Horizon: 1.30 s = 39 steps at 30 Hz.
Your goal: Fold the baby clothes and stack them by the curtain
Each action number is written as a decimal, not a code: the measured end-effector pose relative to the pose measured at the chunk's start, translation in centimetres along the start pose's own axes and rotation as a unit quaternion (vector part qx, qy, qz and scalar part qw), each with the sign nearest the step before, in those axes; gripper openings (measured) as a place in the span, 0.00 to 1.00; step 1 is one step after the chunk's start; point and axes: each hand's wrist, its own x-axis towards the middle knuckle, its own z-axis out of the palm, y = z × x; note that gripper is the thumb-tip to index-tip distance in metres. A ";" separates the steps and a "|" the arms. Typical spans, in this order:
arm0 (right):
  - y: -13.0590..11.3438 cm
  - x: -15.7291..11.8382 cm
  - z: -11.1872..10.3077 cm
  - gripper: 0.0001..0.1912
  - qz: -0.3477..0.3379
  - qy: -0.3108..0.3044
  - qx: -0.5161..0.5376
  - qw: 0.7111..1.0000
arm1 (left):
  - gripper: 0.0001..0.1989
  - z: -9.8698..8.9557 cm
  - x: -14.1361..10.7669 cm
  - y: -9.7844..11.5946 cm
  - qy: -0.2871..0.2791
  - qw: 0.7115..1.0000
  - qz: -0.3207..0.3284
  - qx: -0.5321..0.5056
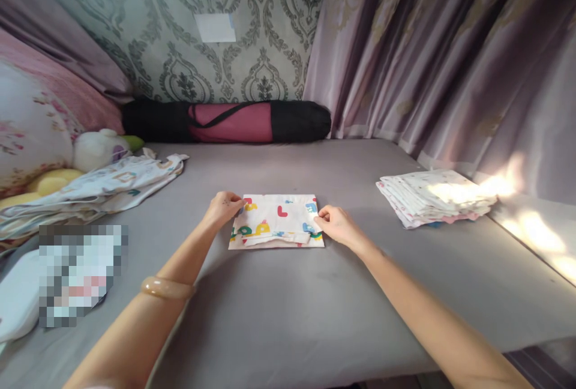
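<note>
A white piece of clothing (265,215) with red, yellow, blue and green print lies folded into a flat rectangle in the middle of the grey sheet. Its near edge has a loose, slightly raised flap, and a pale straight-edged layer shows beneath. My left hand (222,208) pinches the upper left edge, thumb and finger closed on the fabric. On the opposite side, my right hand (338,224) is closed on the right edge in the same kind of pinch. A tan bangle (166,287) circles my left wrist.
To the right sits a stack of folded printed clothes (432,197). Unfolded printed clothes (121,182) lie at left beside a plush toy (96,149). Nearer are a white object (22,290) and a blurred item (85,281). A black and maroon long bag (229,122) rests against the wall.
</note>
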 end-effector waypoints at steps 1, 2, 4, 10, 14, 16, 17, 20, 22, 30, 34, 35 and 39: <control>-0.2 0.0 0.0 0.07 0.009 -0.006 0.018 1.000 | 0.13 0.0 0.2 -0.2 -0.010 1.000 0.000 -0.014; -0.3 -0.1 -0.1 0.07 0.019 -0.015 0.039 0.999 | 0.14 0.1 0.3 -0.4 -0.018 0.999 -0.003 -0.027; -0.8 -0.2 -0.2 0.09 0.052 -0.041 0.076 0.995 | 0.14 0.3 0.6 -0.7 -0.030 0.998 -0.017 -0.051; -2.2 -0.8 -0.9 0.12 0.137 -0.083 0.108 0.981 | 0.14 0.7 0.9 -0.6 -0.037 0.997 -0.039 -0.047; -2.7 -1.1 -1.1 0.09 0.136 -0.097 0.120 0.979 | 0.12 0.8 0.7 0.2 0.009 0.999 -0.006 0.043; -2.8 -1.1 -1.0 0.07 0.132 -0.102 0.124 0.978 | 0.12 1.0 0.5 0.5 0.027 0.995 -0.001 0.095; -2.8 -1.0 -0.8 0.06 0.130 -0.101 0.127 0.978 | 0.12 1.1 0.4 0.6 0.032 0.993 0.003 0.115; -2.4 -0.8 -0.2 0.02 0.127 -0.091 0.131 0.979 | 0.12 1.8 -0.2 0.6 0.033 0.988 0.020 0.152; -1.8 -0.5 0.3 0.05 0.121 -0.083 0.122 0.982 | 0.14 2.1 -0.7 0.5 0.029 0.984 0.035 0.173; -2.3 -1.4 -0.2 0.08 0.004 0.026 -0.179 0.984 | 0.17 0.4 -1.8 0.0 0.137 0.947 0.161 0.242; -5.2 -1.6 1.3 0.17 -0.115 0.066 -0.267 0.955 | 0.16 1.5 -2.3 0.5 0.126 0.914 0.309 0.230; -5.7 -1.3 2.1 0.19 -0.169 0.061 -0.260 0.949 | 0.16 2.3 -2.5 0.7 0.104 0.904 0.347 0.227; -6.2 0.4 5.5 0.28 -0.260 0.023 -0.221 0.940 | 0.21 5.8 -3.1 1.5 0.049 0.885 0.375 0.271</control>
